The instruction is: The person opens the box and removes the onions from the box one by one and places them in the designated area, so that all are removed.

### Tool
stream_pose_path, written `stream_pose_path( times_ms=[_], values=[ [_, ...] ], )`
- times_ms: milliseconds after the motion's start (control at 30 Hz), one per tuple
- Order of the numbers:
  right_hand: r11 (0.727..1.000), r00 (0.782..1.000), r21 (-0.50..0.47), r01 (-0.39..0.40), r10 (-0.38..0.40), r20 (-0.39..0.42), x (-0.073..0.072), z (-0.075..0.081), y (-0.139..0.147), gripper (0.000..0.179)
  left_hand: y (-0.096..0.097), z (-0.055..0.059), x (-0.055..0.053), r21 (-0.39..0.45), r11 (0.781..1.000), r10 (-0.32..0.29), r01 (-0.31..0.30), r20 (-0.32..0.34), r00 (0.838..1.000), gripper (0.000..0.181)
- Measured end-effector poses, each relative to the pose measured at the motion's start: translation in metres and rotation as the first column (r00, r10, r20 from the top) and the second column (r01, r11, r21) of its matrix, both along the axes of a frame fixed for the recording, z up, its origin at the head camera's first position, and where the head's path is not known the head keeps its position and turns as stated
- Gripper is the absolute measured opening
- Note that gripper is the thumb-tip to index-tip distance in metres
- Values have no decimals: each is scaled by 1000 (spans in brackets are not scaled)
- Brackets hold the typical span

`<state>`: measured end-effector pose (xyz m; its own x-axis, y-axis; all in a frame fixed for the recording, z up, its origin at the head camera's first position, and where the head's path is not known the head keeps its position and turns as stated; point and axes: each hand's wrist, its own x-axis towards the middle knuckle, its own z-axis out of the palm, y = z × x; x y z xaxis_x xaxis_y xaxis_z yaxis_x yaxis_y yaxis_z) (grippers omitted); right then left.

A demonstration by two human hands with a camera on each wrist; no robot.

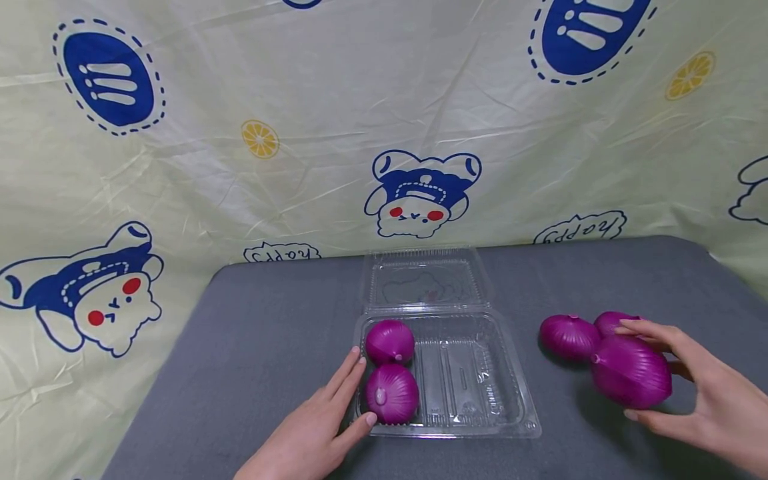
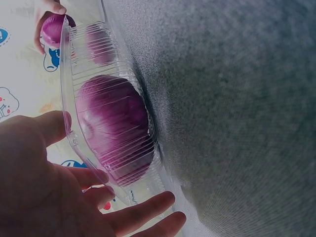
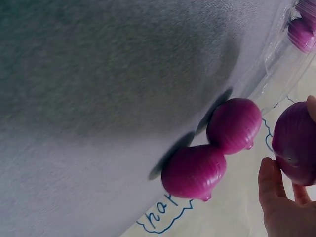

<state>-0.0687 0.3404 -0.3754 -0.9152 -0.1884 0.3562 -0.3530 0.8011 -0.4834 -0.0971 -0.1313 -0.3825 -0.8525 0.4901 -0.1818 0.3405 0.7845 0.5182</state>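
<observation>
A pale printed sheet (image 1: 336, 87) hangs behind the grey counter (image 1: 270, 320). On the counter sits the clear box (image 1: 462, 377), its lid (image 1: 426, 280) laid back toward the sheet. The left hand (image 1: 312, 423), fingers extended, touches the box's left rim. The right hand (image 1: 714, 393) grasps the held onion (image 1: 633, 373) between thumb and fingers, raised off the counter and right of the box, long axis roughly crosswise, one tip facing the box. The loose pair (image 1: 569, 337) lies just beyond; the boxed pair (image 1: 390, 341) fills the box's left side.

Soft light fills my head view, glinting off the clear container (image 1: 462, 360) at lower centre; my right-wrist view darkens at upper left.
</observation>
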Motion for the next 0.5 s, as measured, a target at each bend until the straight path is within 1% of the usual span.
stream_pose_path(
  times_ms=[100, 200, 233, 333, 433, 500],
  values=[
    [999, 994, -11, -38, 36, -105, 1, 1, 3, 126, -1, 0, 0, 3, 1000, 0, 0, -8, 1000, 82],
    [999, 984, 7, -46, 46, -169, 1, 2, 7, 126, -1, 0, 1, 8, 1000, 0, 0, -26, 1000, 81],
    [999, 983, 18, -39, 42, -181, 1, 1, 10, 125, -1, 0, 1, 9, 1000, 0, 0, -30, 1000, 80],
    [999, 985, 51, -12, 20, -169, -1, -2, 19, 116, 0, -1, 1, 9, 1000, 4, -4, -22, 1000, 80],
    [998, 984, 60, -5, 15, -176, -1, -7, 27, 105, 0, -1, 1, 5, 1000, 7, -7, -8, 1000, 81],
    [998, 979, 65, -9, 22, -201, -1, -9, 31, 103, 0, -1, 1, 4, 1000, 5, -5, -9, 1000, 81]
  ],
)
